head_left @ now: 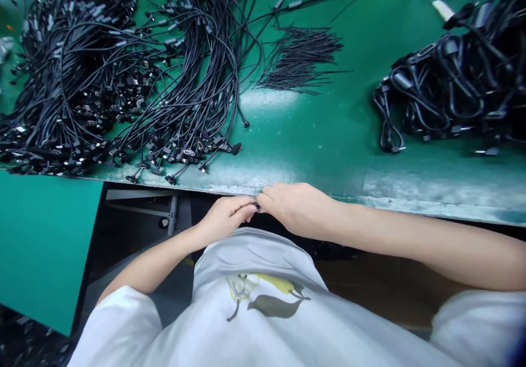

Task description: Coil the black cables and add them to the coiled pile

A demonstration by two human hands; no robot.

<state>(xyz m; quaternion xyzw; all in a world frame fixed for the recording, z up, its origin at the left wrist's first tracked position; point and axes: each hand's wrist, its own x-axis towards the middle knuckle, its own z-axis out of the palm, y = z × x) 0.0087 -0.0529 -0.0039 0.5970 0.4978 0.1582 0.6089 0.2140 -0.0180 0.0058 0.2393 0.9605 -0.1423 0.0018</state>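
My left hand (228, 215) and my right hand (293, 206) meet fingertip to fingertip just below the near edge of the green table (329, 131), above my lap. Both are closed in a pinch on a small dark piece (257, 206) between them; most of it is hidden by the fingers, so I cannot name it. Nearest on the table is a big loose heap of short black cables (123, 82) with small connectors, spread over the left half.
A pile of thin black ties or wires (302, 60) lies at the centre back. Coiled, bundled black cables (456, 76) sit at the right. A lower green surface (41, 246) stands at the left, with a metal frame (143, 205) under the table.
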